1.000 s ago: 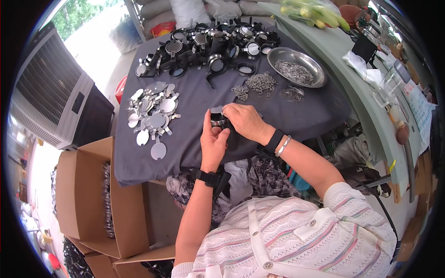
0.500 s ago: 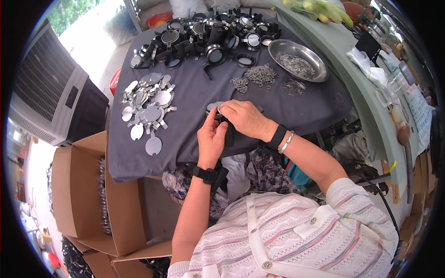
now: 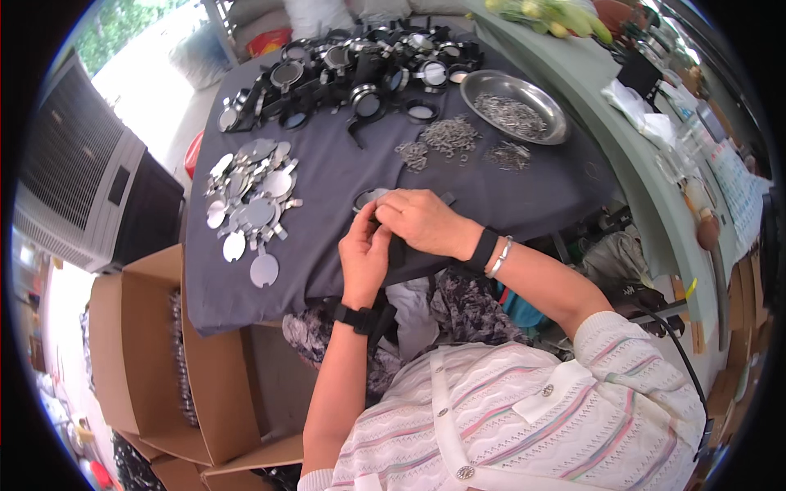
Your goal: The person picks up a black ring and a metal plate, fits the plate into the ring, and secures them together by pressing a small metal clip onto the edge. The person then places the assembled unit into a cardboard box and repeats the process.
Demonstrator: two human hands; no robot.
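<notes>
Close to the table's near edge, my left hand [image 3: 363, 260] grips a round black part with a metal rim [image 3: 365, 196] and a dark strap-like piece. My right hand [image 3: 426, 224] is bent over the same part, its thumb and fingertips pinched at the rim. Whatever small piece the right fingertips may hold is hidden behind them. To the left of my hands lies a heap of flat silver discs with tabs [image 3: 259, 213]. Beyond the hands are small metal links [image 3: 450, 137] and a little pile of thin metal pins [image 3: 508, 155].
A big pile of black, metal-rimmed round parts [image 3: 365, 101] covers the table's far side. A steel bowl [image 3: 558, 124] of small metal pieces stands at the right. Open cardboard boxes [image 3: 155, 360] and an air cooler [image 3: 82, 155] flank the table's left; a green-covered surface [image 3: 589, 106] borders its right.
The view has shifted slightly, moving the table's things a little left in the picture. Both hands stay together at the round part, the right fingers bent closer over its rim.
</notes>
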